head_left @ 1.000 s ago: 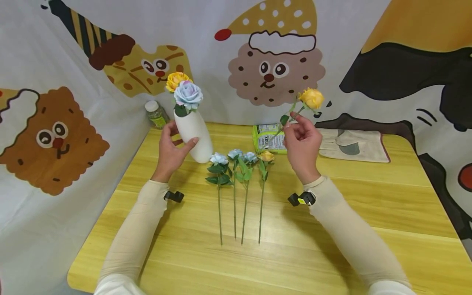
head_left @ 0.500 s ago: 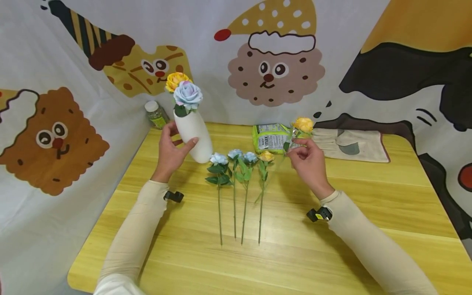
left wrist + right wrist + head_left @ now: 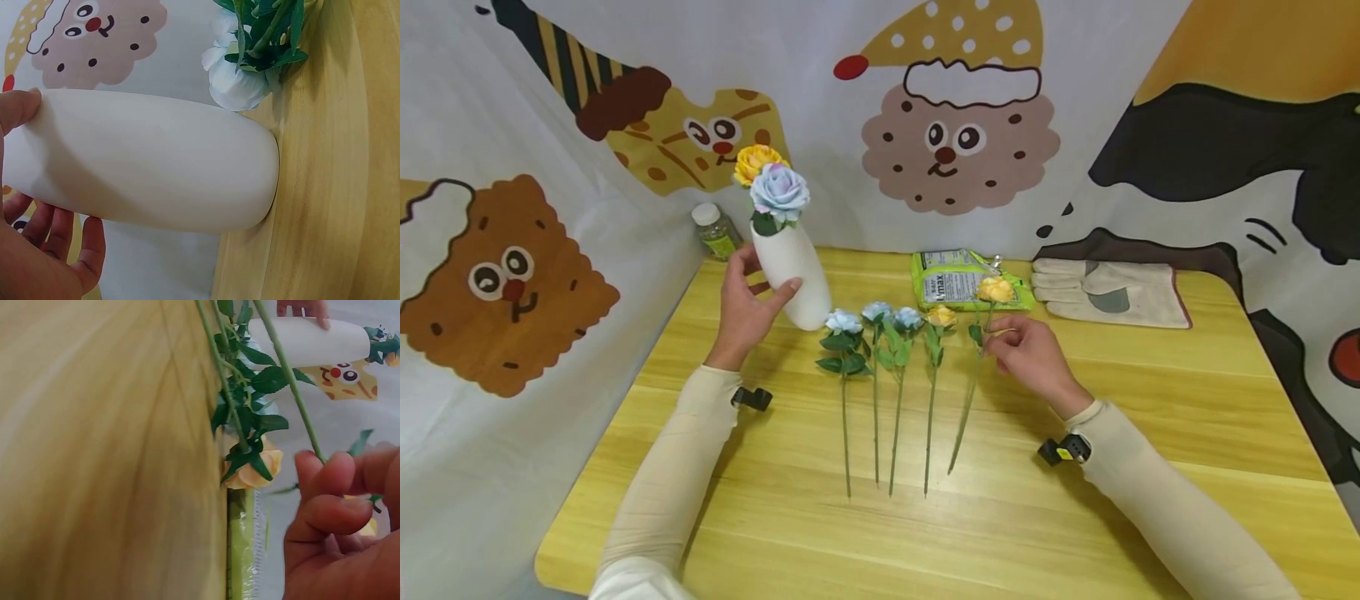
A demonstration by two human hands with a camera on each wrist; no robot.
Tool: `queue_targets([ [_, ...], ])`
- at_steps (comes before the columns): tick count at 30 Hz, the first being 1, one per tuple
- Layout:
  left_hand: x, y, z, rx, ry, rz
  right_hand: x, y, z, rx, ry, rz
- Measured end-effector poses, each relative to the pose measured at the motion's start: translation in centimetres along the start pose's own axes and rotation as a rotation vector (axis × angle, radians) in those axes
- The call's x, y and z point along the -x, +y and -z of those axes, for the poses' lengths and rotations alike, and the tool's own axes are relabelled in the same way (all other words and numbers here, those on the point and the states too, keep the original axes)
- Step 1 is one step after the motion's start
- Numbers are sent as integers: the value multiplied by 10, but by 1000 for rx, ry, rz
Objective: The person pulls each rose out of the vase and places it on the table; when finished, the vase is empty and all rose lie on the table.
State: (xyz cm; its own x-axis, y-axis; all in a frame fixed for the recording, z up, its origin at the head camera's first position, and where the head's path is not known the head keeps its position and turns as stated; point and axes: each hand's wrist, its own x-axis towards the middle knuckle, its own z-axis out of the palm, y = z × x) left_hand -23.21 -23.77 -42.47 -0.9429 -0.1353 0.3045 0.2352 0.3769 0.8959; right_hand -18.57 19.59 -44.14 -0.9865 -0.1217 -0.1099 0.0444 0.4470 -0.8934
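My left hand [image 3: 748, 312] grips a white vase [image 3: 793, 275], thumb on the near side and fingers round the other. In the left wrist view the vase's base meets the wooden table. A yellow rose [image 3: 758, 164] and a pale blue rose [image 3: 780, 192] stand in its mouth. My right hand [image 3: 1033, 354] pinches the green stem of another yellow rose [image 3: 996, 289] between thumb and fingers, its stem slanting down to the left close over the table. Left of it several roses lie in a row: blue ones [image 3: 844, 322] and a yellow one [image 3: 942, 317].
Behind the roses lies a green-and-white packet [image 3: 955, 283]. A pale work glove [image 3: 1112, 292] is to its right. A small white-capped bottle [image 3: 715, 233] stands at the back left corner. A printed cloth hangs behind the wooden table [image 3: 760, 500].
My right hand has lowered the yellow rose from above the packet toward the table, right of the lying roses. The left hand and vase have stayed in place.
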Motion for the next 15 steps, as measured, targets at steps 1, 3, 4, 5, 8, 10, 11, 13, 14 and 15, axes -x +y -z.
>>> queue_targets([
  [1, 0, 0, 0, 0, 0, -1, 1, 2, 0, 9, -24, -9],
  [3, 0, 0, 0, 0, 0, -2, 2, 6, -1, 36, -66, -12],
  [4, 0, 1, 1, 0, -1, -3, 2, 8, -2, 48, -83, -12],
  [5, 0, 1, 1, 0, 0, -3, 2, 10, -2, 61, -98, -10],
  [8, 1, 0, 1, 1, 1, 0, 1, 15, -5, 95, -135, 2],
  [10, 1, 0, 1, 1, 3, 1, 0, 17, -6, 106, -159, 8],
  [11, 1, 0, 1, 4, 3, -1, 0, 18, -6, 109, -171, 8],
  [13, 1, 1, 0, 10, 2, -6, -1, 19, -7, 113, -192, 6],
  [14, 1, 2, 0, 14, 1, -7, -2, 20, -7, 117, -199, 1],
  [15, 1, 2, 0, 14, 0, -8, -2, 21, -8, 121, -204, -4],
])
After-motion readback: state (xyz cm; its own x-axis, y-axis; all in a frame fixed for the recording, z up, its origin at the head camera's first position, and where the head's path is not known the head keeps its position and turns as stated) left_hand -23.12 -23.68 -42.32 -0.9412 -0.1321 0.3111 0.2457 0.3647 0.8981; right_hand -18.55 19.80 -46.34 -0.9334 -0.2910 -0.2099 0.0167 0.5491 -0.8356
